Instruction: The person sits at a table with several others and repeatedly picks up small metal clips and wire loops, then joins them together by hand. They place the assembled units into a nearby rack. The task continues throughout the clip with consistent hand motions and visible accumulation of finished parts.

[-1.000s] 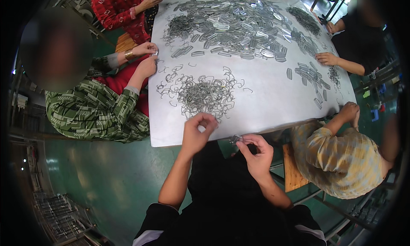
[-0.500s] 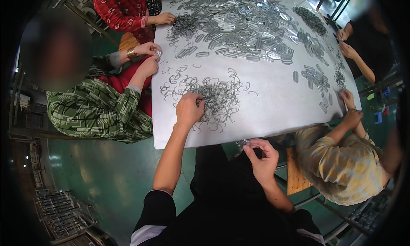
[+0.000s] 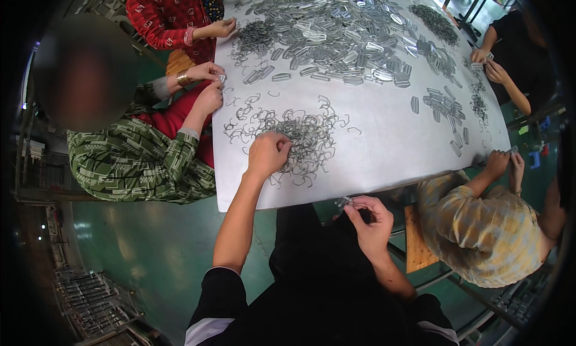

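My left hand rests on the near pile of bent wire clips, its fingers pinched together at the pile's left side. Whatever lies between those fingertips is too small to make out. Just off the table's front edge, my right hand grips a small shiny metal piece between thumb and fingers. Its exact kind is unclear; it resembles the flat slotted metal plates heaped across the far part of the table.
The white tabletop carries a smaller group of plates at right and dark clip piles along its sides. A person in green sits left, another in plaid right; others work at the far sides. A wooden stool stands near my right arm.
My left hand has shifted slightly right within the clips; my right hand barely moves. The plaid-shirted person's hands have moved off the table corner, now holding a small plate.
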A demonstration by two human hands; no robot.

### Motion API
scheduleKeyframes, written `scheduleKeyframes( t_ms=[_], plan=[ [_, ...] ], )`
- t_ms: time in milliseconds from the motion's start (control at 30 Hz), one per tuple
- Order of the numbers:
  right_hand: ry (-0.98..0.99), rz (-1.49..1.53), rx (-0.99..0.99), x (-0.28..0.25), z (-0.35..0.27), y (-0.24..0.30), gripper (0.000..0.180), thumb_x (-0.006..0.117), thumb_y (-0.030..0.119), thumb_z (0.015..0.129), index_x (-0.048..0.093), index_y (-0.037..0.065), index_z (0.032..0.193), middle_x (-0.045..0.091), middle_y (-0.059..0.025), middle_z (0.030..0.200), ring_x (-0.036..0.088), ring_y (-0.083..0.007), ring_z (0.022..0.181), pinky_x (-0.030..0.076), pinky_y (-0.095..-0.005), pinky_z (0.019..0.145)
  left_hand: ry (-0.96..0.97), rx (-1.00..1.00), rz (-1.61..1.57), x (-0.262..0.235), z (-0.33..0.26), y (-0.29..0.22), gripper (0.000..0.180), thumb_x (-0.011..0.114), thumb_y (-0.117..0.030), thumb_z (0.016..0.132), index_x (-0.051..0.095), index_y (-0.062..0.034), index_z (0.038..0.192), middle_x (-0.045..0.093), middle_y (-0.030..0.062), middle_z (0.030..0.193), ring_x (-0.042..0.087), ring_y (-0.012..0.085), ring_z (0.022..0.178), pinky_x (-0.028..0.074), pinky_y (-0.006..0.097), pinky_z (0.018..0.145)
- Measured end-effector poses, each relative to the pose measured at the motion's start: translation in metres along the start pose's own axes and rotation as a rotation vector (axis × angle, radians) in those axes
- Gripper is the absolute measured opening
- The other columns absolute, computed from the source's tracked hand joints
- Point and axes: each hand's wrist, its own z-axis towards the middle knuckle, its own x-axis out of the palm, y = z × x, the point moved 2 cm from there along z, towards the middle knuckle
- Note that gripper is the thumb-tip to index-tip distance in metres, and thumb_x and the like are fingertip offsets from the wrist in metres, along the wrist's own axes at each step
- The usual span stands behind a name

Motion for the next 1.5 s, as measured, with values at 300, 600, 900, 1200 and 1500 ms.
scheduleKeyframes(
  t_ms=[300, 600, 900, 1200, 1500],
  plan=[
    [-0.025, 0.004, -0.024, -0.008, -0.004, 0.002, 0.016, 0.075, -0.007, 0.083, 0.069, -0.004, 0.097, 0.073, -0.009, 0.091, 0.068, -0.0114, 0.08, 0.053, -0.0243, 0.076, -0.053, 0.242, 0.375, 0.017, 0.024, 0.001, 0.01, 0.073, -0.017, 0.08, 0.073, -0.0076, 0.078, 0.065, 0.0112, 0.082, 0.064, 0.0322, 0.091, 0.051, 0.043, 0.081],
    [0.03, 0.012, -0.081, -0.012, -0.009, -0.003, 0.019, 0.074, -0.009, 0.084, 0.066, -0.005, 0.101, 0.071, -0.0081, 0.092, 0.066, -0.0108, 0.084, 0.052, -0.0239, 0.079, 0.006, -0.223, -0.89, -0.012, -0.009, 0.014, 0.007, 0.067, -0.009, 0.089, 0.071, -0.0028, 0.089, 0.068, 0.0066, 0.082, 0.059, 0.0123, 0.068, 0.049, 0.027, 0.062],
    [-0.007, 0.033, -0.041, 0.015, 0.015, 0.021, 0.018, 0.076, -0.003, 0.084, 0.069, -0.005, 0.101, 0.074, -0.0094, 0.09, 0.069, -0.0116, 0.081, 0.054, -0.0251, 0.076, 0.064, 0.047, -1.328, -0.01, -0.108, -0.089, 0.002, 0.065, -0.001, 0.089, 0.064, -0.0017, 0.091, 0.063, 0.0147, 0.115, 0.055, 0.0169, 0.098, 0.045, 0.032, 0.088],
    [0.043, 0.03, 0.009, 0.026, 0.028, 0.031, 0.019, 0.076, -0.002, 0.084, 0.069, -0.004, 0.102, 0.074, -0.0105, 0.093, 0.071, -0.0136, 0.083, 0.055, -0.0265, 0.077, -0.021, 0.217, -1.085, -0.021, -0.11, -0.104, 0.013, 0.069, 0.007, 0.086, 0.064, -0.001, 0.095, 0.064, 0.0136, 0.124, 0.058, 0.0181, 0.105, 0.045, 0.033, 0.096],
    [0.15, -0.009, -0.109, 0.031, 0.042, 0.037, 0.024, 0.075, -0.003, 0.084, 0.066, -0.003, 0.106, 0.074, -0.0119, 0.098, 0.071, -0.0169, 0.094, 0.054, -0.0298, 0.088, -0.135, 0.275, -0.923, -0.025, -0.109, -0.106, 0.01, 0.063, 0.009, 0.088, 0.062, 0.0026, 0.095, 0.062, 0.0208, 0.121, 0.064, 0.0254, 0.107, 0.049, 0.038, 0.095]
  ],
)
